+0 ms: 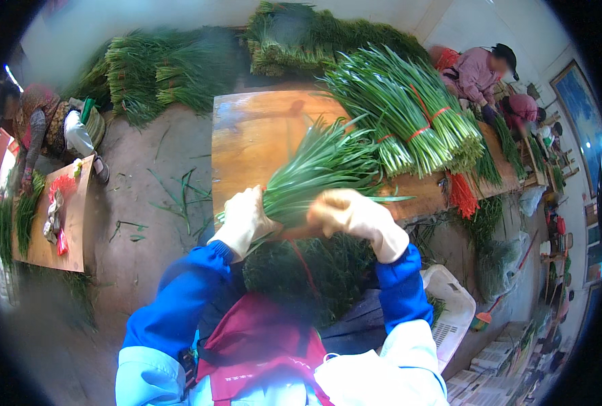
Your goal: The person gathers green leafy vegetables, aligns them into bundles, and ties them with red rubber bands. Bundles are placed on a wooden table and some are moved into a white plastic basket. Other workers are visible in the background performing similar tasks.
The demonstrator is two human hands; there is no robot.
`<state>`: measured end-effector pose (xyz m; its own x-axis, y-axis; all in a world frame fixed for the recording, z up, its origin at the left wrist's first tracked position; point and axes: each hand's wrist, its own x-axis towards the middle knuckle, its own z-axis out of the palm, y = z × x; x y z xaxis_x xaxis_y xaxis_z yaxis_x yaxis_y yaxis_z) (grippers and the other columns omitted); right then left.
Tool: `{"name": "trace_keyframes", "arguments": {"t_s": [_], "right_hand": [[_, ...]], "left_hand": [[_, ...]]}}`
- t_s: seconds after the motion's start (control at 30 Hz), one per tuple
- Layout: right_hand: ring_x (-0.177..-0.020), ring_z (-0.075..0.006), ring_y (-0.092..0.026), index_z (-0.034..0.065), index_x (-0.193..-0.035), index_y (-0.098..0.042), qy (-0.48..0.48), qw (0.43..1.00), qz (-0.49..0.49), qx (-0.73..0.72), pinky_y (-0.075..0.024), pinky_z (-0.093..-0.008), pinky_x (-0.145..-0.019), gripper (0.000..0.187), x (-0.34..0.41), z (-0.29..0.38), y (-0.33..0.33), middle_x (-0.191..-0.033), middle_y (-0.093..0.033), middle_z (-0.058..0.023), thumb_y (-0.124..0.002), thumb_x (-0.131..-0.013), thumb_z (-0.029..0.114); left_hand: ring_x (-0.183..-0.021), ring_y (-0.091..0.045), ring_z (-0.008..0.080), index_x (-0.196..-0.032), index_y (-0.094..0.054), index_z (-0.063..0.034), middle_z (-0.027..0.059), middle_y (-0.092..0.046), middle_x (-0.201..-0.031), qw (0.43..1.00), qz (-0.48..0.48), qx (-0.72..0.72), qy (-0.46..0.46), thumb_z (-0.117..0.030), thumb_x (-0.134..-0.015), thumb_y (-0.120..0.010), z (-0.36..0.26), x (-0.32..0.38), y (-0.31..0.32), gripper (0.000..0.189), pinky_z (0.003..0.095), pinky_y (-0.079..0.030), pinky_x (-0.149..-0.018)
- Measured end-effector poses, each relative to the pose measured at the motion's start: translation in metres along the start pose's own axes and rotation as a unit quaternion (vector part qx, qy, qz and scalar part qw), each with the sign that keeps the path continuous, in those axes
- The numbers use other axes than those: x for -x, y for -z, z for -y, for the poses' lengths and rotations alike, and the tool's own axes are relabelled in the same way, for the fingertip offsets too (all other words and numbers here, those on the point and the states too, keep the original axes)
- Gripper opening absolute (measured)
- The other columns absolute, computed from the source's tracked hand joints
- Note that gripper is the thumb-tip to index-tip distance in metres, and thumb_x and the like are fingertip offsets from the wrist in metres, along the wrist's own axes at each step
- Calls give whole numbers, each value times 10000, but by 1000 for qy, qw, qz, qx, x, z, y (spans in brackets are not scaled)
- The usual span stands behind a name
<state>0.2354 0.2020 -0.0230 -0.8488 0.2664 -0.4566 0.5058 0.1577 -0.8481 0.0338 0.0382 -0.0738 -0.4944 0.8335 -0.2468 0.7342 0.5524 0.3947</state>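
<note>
My left hand (245, 218), in a cream rubber glove, is closed around the stem end of a loose bunch of green garlic chives (316, 172). The leaves fan out up and to the right over the wooden table (250, 132). My right hand (349, 215), gloved alike and blurred, is at the lower right edge of the leaves with bent fingers; whether it grips any of them is unclear. Tied bundles of chives (412, 116) with red bands lie stacked on the table beyond my right hand. More greens (306, 269) with a red strip lie below my hands, over my lap.
Red ties (463, 195) hang over the table's right edge. A white plastic crate (453, 309) stands at my right. Heaps of chives (138, 71) lie by the far wall. Another table (75, 213) is at left with a person (42, 122); several people, one in pink (471, 73), work at right.
</note>
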Motion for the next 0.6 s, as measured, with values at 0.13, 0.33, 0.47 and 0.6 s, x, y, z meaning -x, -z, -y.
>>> {"name": "trace_keyframes", "arguments": {"t_s": [0.13,0.33,0.47,0.6], "right_hand": [[-873,-192,-670,18,-1325,-589,30,990,-32,137,-558,-333,-703,545,12,-103,-78,-1077,-691,-118,-678,-975,427],[-810,-145,-629,49,-1239,-641,-61,977,-33,-200,-528,-294,-678,371,13,-140,-132,-970,-688,-52,-562,-1042,354],[-781,-162,-609,76,-1108,-690,48,997,-60,-18,-512,-310,-729,261,14,-72,-102,-908,-683,-40,-536,-1029,271],[-818,-201,-639,39,-974,-687,124,986,-77,82,-522,-355,-771,286,-36,-7,-76,-888,-698,-112,-524,-988,273]], "left_hand": [[-1089,-669,382,-1326,-589,-20,218,-685,-1174,1000,-14,7,-11,-462,-584,-923,1,0,-3,926,447,-548,-939],[-1036,-683,400,-1265,-614,-28,230,-698,-1122,999,-40,10,-21,-414,-606,-918,5,0,-8,822,466,-559,-902],[-988,-708,357,-1191,-648,-45,187,-717,-1074,998,-58,-16,-30,-490,-618,-879,5,-1,-17,762,462,-565,-873],[-931,-715,359,-1133,-653,-48,178,-721,-1003,994,-88,-33,-46,-496,-697,-816,4,-3,-15,646,474,-565,-831]]}}
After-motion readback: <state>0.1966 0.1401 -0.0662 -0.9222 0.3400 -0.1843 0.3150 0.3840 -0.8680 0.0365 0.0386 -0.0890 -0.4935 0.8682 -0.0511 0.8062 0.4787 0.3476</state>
